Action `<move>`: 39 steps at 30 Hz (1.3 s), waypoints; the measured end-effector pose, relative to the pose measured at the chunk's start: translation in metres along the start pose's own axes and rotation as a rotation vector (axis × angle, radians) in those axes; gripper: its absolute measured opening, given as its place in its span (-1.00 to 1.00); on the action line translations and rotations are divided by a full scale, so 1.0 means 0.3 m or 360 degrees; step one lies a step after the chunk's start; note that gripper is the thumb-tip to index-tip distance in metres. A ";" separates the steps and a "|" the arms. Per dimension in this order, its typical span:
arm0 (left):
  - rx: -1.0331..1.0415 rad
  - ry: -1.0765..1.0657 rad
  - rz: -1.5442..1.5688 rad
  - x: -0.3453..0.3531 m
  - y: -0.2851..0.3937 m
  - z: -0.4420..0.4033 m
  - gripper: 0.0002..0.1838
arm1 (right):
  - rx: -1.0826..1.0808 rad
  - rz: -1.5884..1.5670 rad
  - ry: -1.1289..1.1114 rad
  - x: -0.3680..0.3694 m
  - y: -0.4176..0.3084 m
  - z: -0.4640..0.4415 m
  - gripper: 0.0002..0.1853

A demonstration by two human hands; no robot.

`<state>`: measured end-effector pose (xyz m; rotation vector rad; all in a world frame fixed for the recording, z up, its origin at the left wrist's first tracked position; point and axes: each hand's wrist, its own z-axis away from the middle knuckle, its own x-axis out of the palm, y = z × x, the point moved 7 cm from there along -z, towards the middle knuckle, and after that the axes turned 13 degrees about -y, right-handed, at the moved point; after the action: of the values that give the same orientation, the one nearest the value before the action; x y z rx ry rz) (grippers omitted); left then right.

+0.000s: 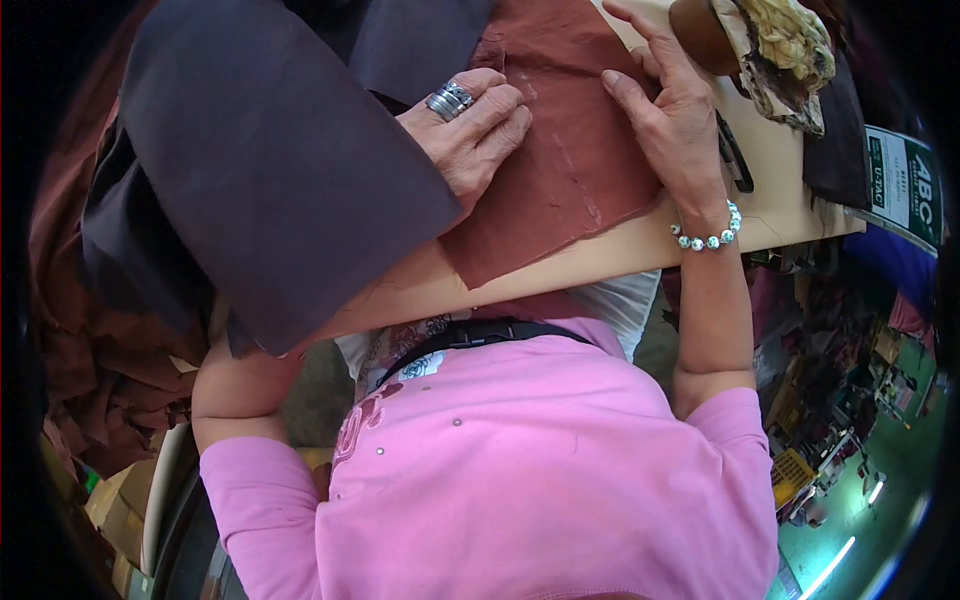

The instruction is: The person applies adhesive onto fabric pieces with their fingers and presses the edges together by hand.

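Note:
A reddish-brown piece of leather or cloth-like sheet (pixel 560 150) lies on the tan work board, with pale scratch-like marks across it. My left hand (pixel 475 125), wearing silver rings, rests on its left side with the fingers curled under; whatever they grip is hidden. Over my left wrist and forearm drapes a large dark sheet (pixel 270 170). At the reddish-brown sheet's right edge lies my right hand (pixel 675 120), thumb and fingers apart, a beaded bracelet (pixel 710 240) on the wrist. A black slim tool (pixel 735 155) is just right of that hand.
The tan board (pixel 780 215) ends close to my waist. At its upper right stands a brown round container (pixel 700 35) beside a crusted yellowish object (pixel 785 50). A green-and-white ABC package (pixel 905 190) sits farther right. Reddish-brown scraps (pixel 120 390) pile up at left.

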<state>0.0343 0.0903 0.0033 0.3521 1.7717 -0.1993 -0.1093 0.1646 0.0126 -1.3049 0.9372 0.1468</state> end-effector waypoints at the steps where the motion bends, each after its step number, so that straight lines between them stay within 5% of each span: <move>1: -0.0006 0.0013 0.0013 0.001 -0.001 0.003 -0.48 | -0.0021 -0.0004 -0.0007 0.000 -0.007 0.001 -0.42; 8: 0.0047 -0.0069 0.0051 -0.012 0.009 0.022 -0.43 | -0.0156 -0.0055 -0.0037 0.003 -0.005 -0.009 -0.42; 14: -0.0006 -0.0116 0.0017 -0.029 0.010 0.025 -0.48 | -0.0444 0.0427 0.0170 0.022 0.004 0.021 -0.40; 19: -0.0673 0.0155 -0.0577 -0.083 -0.145 0.050 -0.64 | -0.0458 0.1005 0.0172 0.059 -0.042 0.035 -0.35; 21: -0.0680 0.0357 -0.0501 -0.032 -0.259 0.099 -0.72 | -0.0508 0.0990 0.0175 0.070 -0.045 0.035 -0.34; 24: -0.0723 0.0270 0.0118 -0.024 -0.391 0.133 -0.74 | -0.0567 0.0934 0.0168 0.064 -0.034 0.038 -0.35; 28: -0.0576 0.0028 0.0303 -0.186 -0.323 0.166 -0.67 | -0.0700 0.0804 0.0003 0.057 -0.061 0.055 -0.32; 30: -0.0912 -0.0408 0.0977 -0.193 -0.294 0.145 -0.61 | -0.0769 0.0669 -0.0092 0.030 -0.047 0.059 -0.30; 33: -0.1066 -0.0322 0.0985 -0.205 -0.275 0.117 -0.62 | -0.0654 0.0621 -0.0187 0.007 -0.027 0.058 -0.30; 35: -0.0354 0.0179 0.0054 -0.184 -0.290 0.102 -0.61 | -0.0502 0.0647 -0.0217 0.001 -0.030 0.064 -0.31; 39: -0.0409 0.0463 -0.0160 -0.070 -0.387 0.020 -0.61 | -0.0512 0.0671 -0.0052 0.006 -0.039 0.091 -0.32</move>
<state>0.0043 -0.0232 0.0159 0.1097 2.0765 0.0117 -0.0877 0.1838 0.0195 -1.3741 1.1857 0.6666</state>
